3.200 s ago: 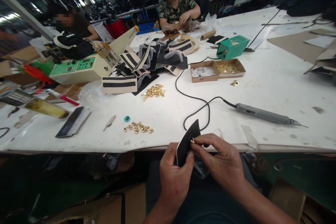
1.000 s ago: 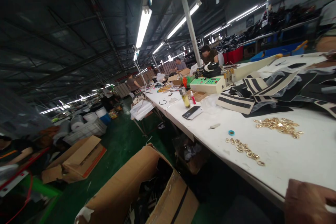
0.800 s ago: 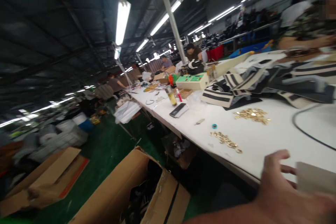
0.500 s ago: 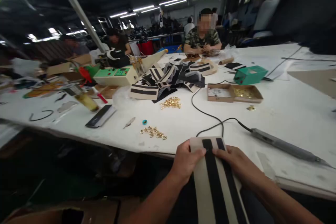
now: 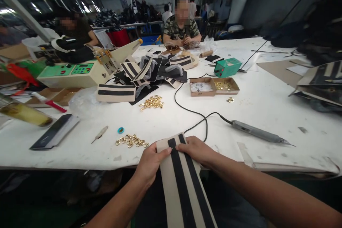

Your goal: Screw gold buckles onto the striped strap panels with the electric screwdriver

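Two hands on one striped panel (image 5: 184,185), beige with two dark strips lengthwise. Left hand (image 5: 149,160) pinches its far end from the left: thumb on the face at the nearer strip, fingers out of sight behind. Right hand (image 5: 196,149) mirrors that from the other side, thumb on the same strip, tips of both thumbs close together over a small spot in the strip; detail there too small to read. Panel is tilted, far end at the near edge of the white table (image 5: 160,123), rest running down over the lap and out of view. Just left of its far end: loose gold buckles (image 5: 130,140), with a blue ring (image 5: 121,130) and a small pointed tool (image 5: 100,134) near them. Bigger gold pile (image 5: 151,103) farther back, in front of a heap of similar panels (image 5: 149,69), some in plastic. Right side: grey pen-shaped tool (image 5: 256,131) lying flat, tip pointing right, black cable (image 5: 213,113) looping from its rear. Behind it, two open cardboard trays side by side, left tray (image 5: 202,93) with whitish bits, right tray (image 5: 232,92) with gold parts; green box (image 5: 229,67) just behind the right one. Co-worker (image 5: 181,28) sits across the table, both hands on something brown.
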The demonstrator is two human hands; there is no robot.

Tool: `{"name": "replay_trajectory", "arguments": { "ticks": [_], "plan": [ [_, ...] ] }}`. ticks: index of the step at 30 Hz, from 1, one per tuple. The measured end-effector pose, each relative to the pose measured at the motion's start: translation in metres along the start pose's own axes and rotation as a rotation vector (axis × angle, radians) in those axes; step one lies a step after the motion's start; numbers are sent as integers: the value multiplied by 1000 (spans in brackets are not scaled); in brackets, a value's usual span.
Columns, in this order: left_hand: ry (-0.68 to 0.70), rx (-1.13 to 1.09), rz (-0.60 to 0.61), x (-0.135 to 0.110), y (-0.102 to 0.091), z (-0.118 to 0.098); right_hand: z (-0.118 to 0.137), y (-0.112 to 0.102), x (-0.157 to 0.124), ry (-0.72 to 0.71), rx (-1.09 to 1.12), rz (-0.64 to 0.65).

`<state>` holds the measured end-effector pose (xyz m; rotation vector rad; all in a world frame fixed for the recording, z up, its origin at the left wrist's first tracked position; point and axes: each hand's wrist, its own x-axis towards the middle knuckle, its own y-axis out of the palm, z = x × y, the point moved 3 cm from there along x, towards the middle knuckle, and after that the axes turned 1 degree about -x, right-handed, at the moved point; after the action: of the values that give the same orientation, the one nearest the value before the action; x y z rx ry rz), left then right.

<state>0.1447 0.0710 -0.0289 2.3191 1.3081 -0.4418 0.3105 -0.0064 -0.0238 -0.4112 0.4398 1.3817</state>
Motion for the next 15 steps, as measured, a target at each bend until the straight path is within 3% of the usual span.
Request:
{"name": "replay_trajectory", "arguments": {
  "ticks": [4, 9, 15],
  "plan": [
    [-38, 41, -22, -10, -12, -16, 13, 13, 4, 21, 57, 5],
    [-53, 149, -89, -27, -25, -30, 17, 32, 0, 16, 86, 100],
    [-45, 159, -16, -8, -3, -10, -7, 8, 7, 41, -27, 39]
  ]
}}
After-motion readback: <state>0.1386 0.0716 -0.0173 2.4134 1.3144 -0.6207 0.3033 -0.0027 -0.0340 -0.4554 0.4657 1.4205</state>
